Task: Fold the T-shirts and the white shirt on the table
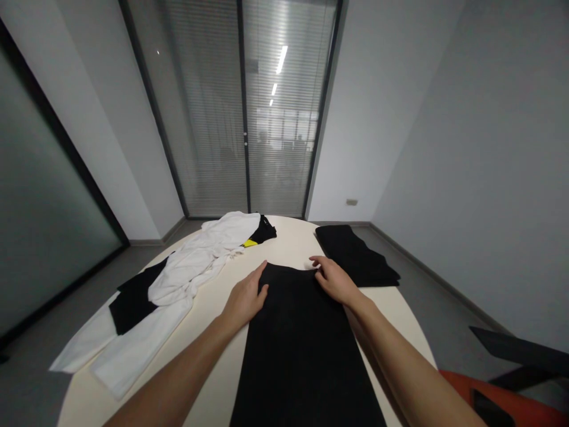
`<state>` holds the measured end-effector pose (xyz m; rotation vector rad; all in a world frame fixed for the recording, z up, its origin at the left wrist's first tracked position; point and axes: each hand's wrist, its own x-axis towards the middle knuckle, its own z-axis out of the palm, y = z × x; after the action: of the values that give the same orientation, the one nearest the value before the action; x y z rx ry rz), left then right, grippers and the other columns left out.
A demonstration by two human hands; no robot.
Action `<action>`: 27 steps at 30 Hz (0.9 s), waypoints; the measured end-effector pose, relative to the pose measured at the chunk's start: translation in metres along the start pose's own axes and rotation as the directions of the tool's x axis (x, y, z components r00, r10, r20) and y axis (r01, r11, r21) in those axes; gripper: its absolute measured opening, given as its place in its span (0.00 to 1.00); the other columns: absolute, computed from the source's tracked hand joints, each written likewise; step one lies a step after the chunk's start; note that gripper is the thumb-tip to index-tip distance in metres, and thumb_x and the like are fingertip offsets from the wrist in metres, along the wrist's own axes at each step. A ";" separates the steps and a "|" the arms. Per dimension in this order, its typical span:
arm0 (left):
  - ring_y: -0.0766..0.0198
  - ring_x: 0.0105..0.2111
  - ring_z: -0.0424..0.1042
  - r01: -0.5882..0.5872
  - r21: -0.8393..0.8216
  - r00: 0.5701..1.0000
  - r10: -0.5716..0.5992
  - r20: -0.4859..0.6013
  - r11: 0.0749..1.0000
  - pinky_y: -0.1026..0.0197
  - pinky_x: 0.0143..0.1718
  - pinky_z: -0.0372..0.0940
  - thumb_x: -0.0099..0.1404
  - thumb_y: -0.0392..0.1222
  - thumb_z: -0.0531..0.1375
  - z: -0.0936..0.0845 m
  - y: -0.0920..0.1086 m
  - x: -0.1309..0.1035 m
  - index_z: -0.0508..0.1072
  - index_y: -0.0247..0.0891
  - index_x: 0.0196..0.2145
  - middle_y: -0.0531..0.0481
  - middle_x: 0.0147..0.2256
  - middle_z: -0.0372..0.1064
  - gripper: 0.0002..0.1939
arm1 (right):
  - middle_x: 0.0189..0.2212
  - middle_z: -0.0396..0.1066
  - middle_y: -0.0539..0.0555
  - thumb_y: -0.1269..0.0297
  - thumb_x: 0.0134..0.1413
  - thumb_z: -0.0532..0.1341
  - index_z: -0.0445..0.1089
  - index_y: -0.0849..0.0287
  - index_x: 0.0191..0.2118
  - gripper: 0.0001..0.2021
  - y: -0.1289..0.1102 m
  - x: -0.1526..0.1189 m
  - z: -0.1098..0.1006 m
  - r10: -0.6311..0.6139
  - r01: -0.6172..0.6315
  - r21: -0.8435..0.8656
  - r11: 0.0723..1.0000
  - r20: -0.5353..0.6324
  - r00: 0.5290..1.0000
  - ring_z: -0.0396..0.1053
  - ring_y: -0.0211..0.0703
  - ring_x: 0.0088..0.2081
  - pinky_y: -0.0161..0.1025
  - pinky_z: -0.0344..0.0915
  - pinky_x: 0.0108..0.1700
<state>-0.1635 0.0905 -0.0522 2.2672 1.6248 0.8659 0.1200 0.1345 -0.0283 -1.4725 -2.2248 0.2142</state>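
A long black garment (pixel 302 344), perhaps folded trousers, lies flat and smooth down the middle of the table, running out of view at the bottom. My left hand (pixel 246 299) rests along its upper left edge, fingers stretched out and thumb on the cloth. At the upper right corner is my right hand (pixel 334 281), its fingers apart and slightly bent, touching the edge without a visible grip. Just beyond that hand, a folded black garment (pixel 355 255) sits near the table's right rim.
The round cream table (pixel 217 350) carries a heap of white clothing (pixel 200 255) on the left, with black pieces (pixel 136 302) among it and a black-and-yellow item (pixel 264 231) at its far end. A red-seated chair (pixel 489 391) stands at the lower right. Glass panels with blinds (pixel 213 118) stand behind.
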 end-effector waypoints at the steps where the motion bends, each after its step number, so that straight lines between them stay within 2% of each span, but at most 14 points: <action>1: 0.53 0.50 0.73 0.005 0.023 1.000 -0.005 0.013 1.000 0.52 0.52 0.67 0.69 0.38 0.55 -0.001 0.000 -0.001 0.52 0.35 0.69 0.40 0.53 0.72 0.33 | 0.50 0.71 0.61 0.75 0.56 0.55 0.65 0.62 0.57 0.23 0.002 -0.001 -0.002 0.029 -0.029 -0.030 0.999 -0.007 1.000 0.69 0.48 0.51 0.43 0.62 0.57; 4: 0.53 0.45 0.73 -0.036 0.101 0.999 0.033 0.030 0.994 0.52 0.50 0.67 0.68 0.36 0.55 -0.002 -0.002 0.000 0.59 0.37 0.66 0.42 0.47 0.73 0.29 | 0.52 0.70 0.64 0.75 0.55 0.55 0.66 0.65 0.56 0.22 0.004 -0.005 -0.007 0.132 -0.129 -0.103 0.986 0.018 0.991 0.69 0.50 0.52 0.42 0.62 0.57; 6: 0.54 0.46 0.71 -0.074 0.124 0.997 0.070 0.030 0.990 0.52 0.51 0.65 0.69 0.35 0.54 -0.001 -0.005 0.001 0.68 0.39 0.60 0.43 0.47 0.72 0.23 | 0.50 0.72 0.64 0.73 0.57 0.55 0.67 0.65 0.56 0.20 0.003 -0.007 -0.009 0.202 -0.195 -0.112 0.974 0.051 0.978 0.71 0.51 0.51 0.42 0.63 0.55; 8: 0.54 0.48 0.70 -0.089 0.120 0.996 0.085 0.032 0.989 0.53 0.52 0.65 0.69 0.35 0.54 0.001 -0.007 0.001 0.71 0.38 0.56 0.42 0.47 0.71 0.19 | 0.50 0.73 0.62 0.70 0.57 0.56 0.68 0.62 0.55 0.19 0.002 -0.009 -0.012 0.257 -0.251 -0.091 0.964 0.054 0.965 0.71 0.51 0.51 0.42 0.64 0.53; 13: 0.55 0.48 0.71 -0.084 0.104 0.996 0.083 0.009 0.991 0.54 0.53 0.66 0.69 0.34 0.53 0.005 -0.009 -0.001 0.70 0.36 0.57 0.42 0.48 0.70 0.20 | 0.51 0.72 0.61 0.68 0.54 0.61 0.65 0.60 0.58 0.24 0.009 -0.011 -0.013 0.382 -0.386 0.084 0.919 0.060 0.922 0.73 0.49 0.48 0.40 0.65 0.51; 16: 0.54 0.49 0.71 -0.094 0.098 0.995 0.096 -0.011 0.991 0.52 0.53 0.65 0.69 0.35 0.54 0.005 -0.009 -0.002 0.69 0.36 0.57 0.42 0.48 0.71 0.20 | 0.46 0.74 0.62 0.63 0.52 0.66 0.63 0.63 0.60 0.29 0.018 -0.012 -0.009 0.431 -0.443 0.202 0.873 0.102 0.896 0.74 0.49 0.45 0.41 0.67 0.48; 20: 0.53 0.49 0.71 -0.104 0.092 0.994 0.107 -0.022 0.990 0.50 0.53 0.65 0.69 0.37 0.55 0.004 -0.009 -0.003 0.69 0.34 0.57 0.41 0.49 0.72 0.20 | 0.41 0.74 0.59 0.62 0.49 0.68 0.65 0.64 0.57 0.29 0.028 -0.012 -0.008 0.406 -0.415 0.281 0.865 0.092 0.909 0.72 0.48 0.42 0.42 0.67 0.47; 24: 0.54 0.48 0.73 -0.109 0.109 0.993 0.113 -0.027 0.988 0.50 0.53 0.66 0.69 0.40 0.55 -0.002 -0.004 -0.003 0.70 0.36 0.57 0.42 0.50 0.74 0.20 | 0.44 0.72 0.56 0.59 0.54 0.64 0.68 0.59 0.55 0.23 0.032 -0.011 -0.012 0.258 -0.288 0.426 0.858 0.127 0.958 0.71 0.46 0.46 0.41 0.66 0.50; 27: 0.52 0.47 0.73 -0.099 0.150 0.993 0.108 -0.052 0.984 0.49 0.52 0.66 0.71 0.44 0.53 -0.007 0.002 -0.002 0.69 0.35 0.59 0.41 0.51 0.72 0.22 | 0.40 0.73 0.53 0.54 0.57 0.61 0.69 0.57 0.50 0.18 0.035 -0.010 -0.011 0.199 -0.241 0.480 0.843 0.137 0.970 0.71 0.44 0.42 0.40 0.68 0.46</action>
<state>-0.1666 0.0870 -0.0459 2.4684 1.6596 0.8720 0.1570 0.1391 -0.0347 -1.4334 -1.8540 0.8678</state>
